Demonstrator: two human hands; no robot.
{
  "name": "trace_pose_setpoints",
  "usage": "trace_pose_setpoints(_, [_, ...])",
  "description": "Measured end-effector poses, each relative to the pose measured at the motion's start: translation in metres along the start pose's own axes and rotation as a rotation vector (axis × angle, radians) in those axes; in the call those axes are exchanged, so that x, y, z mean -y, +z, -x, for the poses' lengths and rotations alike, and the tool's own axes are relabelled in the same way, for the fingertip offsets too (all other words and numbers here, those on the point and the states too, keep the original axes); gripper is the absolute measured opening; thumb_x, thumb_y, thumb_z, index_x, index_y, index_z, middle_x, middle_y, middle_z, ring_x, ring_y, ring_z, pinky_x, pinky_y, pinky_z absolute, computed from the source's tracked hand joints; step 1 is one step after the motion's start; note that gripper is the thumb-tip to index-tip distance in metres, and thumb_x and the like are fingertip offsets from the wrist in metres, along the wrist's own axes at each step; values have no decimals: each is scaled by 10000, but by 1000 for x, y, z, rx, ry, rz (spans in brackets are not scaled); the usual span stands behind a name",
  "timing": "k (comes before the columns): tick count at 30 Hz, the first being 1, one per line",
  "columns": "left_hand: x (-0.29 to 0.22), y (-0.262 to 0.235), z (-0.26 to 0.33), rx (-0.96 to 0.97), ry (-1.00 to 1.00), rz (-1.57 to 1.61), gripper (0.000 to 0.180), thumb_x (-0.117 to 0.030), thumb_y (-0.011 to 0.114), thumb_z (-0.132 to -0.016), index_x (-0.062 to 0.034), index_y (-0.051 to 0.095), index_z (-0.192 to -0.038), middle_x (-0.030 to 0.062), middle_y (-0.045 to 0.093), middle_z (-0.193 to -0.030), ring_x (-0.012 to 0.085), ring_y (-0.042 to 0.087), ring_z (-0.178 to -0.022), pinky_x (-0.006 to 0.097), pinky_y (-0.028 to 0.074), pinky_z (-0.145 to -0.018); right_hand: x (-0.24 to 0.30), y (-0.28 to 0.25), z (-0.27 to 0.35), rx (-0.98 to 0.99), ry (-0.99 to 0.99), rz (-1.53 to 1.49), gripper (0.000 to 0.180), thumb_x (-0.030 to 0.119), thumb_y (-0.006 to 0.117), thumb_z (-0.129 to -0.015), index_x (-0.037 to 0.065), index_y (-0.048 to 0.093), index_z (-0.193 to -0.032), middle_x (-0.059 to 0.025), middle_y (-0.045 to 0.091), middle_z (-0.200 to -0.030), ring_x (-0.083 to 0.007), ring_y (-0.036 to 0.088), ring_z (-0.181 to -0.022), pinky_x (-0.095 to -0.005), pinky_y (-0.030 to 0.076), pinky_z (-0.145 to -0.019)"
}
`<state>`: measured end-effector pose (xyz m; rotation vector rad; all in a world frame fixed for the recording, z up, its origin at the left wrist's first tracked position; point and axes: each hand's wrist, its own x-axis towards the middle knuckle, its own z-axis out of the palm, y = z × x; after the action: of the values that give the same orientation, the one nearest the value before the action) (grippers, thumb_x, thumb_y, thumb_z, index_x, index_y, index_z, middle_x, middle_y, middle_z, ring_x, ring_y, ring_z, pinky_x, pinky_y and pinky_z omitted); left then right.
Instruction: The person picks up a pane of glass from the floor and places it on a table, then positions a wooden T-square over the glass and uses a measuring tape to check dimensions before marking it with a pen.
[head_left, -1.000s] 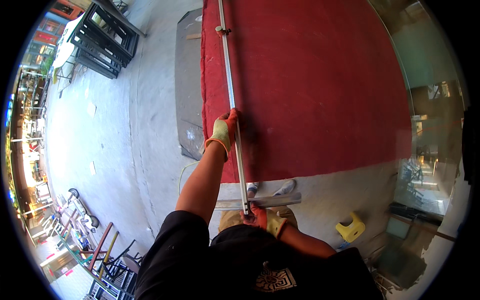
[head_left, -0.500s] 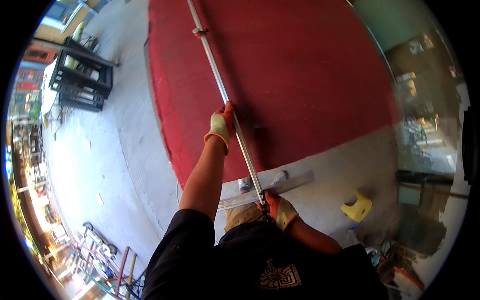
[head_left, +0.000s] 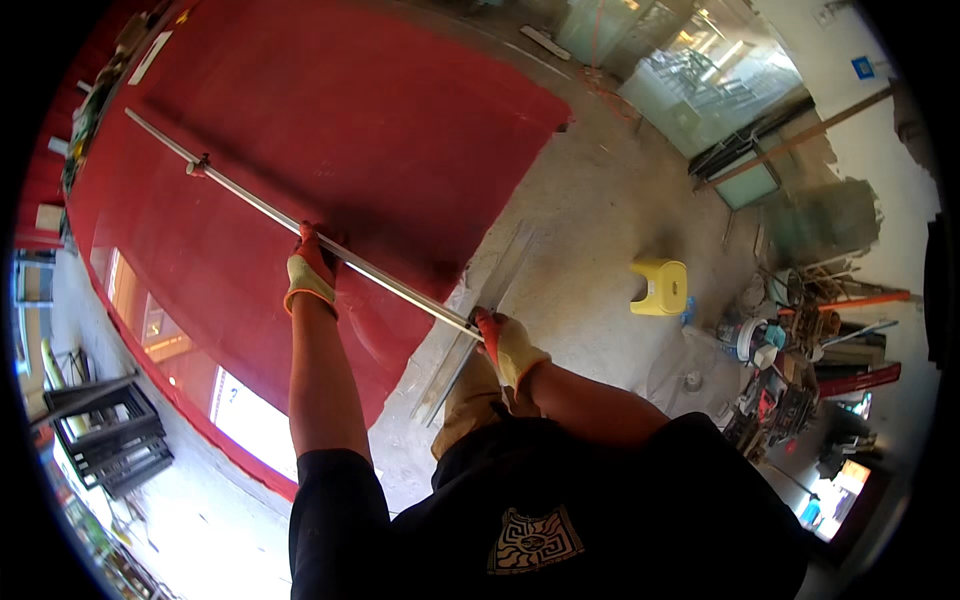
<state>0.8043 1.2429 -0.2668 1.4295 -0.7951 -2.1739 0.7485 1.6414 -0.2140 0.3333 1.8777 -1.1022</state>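
A long, slim metal T-bar glass cutter [head_left: 255,202] runs slantwise across a red-covered table [head_left: 400,130], with a small knobbed slider [head_left: 198,167] toward its far end. My left hand [head_left: 313,270], in a cream and red work glove, is wrapped round the middle of the bar. At the near end, my right hand [head_left: 505,345] grips the bar in a matching glove. Close to the table's edge lies a flat, see-through-looking strip [head_left: 500,275]; I cannot tell whether it joins the bar. Bright reflections show on the table's left part.
A yellow stool [head_left: 660,287] stands on the concrete floor to the right. Beyond it are a fan [head_left: 692,380] and piled tools and scraps [head_left: 775,385]. Glass sheets [head_left: 710,90] lean at the back right. Dark frames [head_left: 110,435] stand at the left.
My view has swung to the right, bringing the stool, clutter and wall further in. The bar now slants more to the left, with both hands still gripping it.
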Motion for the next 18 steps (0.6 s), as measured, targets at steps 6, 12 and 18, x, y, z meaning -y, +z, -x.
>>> trace_pose_setpoints(6, [-10,132,-80,36,-48,-175,448,-557,645,-1142,-128,668,-1266,75,772,-1100,277,794,-1046,435,654,-806,62,-50,-125,-212,-131,19,542,547,672,-1089,11,754,-1105,-90,738,-863,-221,663,-643,-387,560,-659])
trace_pose_setpoints(12, [7,284,-137,82,-68,-129,423,-520,650,-1150,-108,655,-1244,87,784,-1130,287,797,-1066,434,666,-858,156,-151,-210,-278,-127,-73,497,542,688,-1089,48,734,-1110,-85,719,-886,-184,659,-770,-386,545,-734])
trace_pose_setpoints(18, [18,444,-200,25,-160,-108,381,-467,668,-1152,-123,666,-1316,52,756,-1121,276,749,-1044,488,650,-907,250,-252,-296,-215,-223,-211,300,464,696,-1108,179,740,-1187,44,732,-1053,-110,612,-891,-319,467,-737])
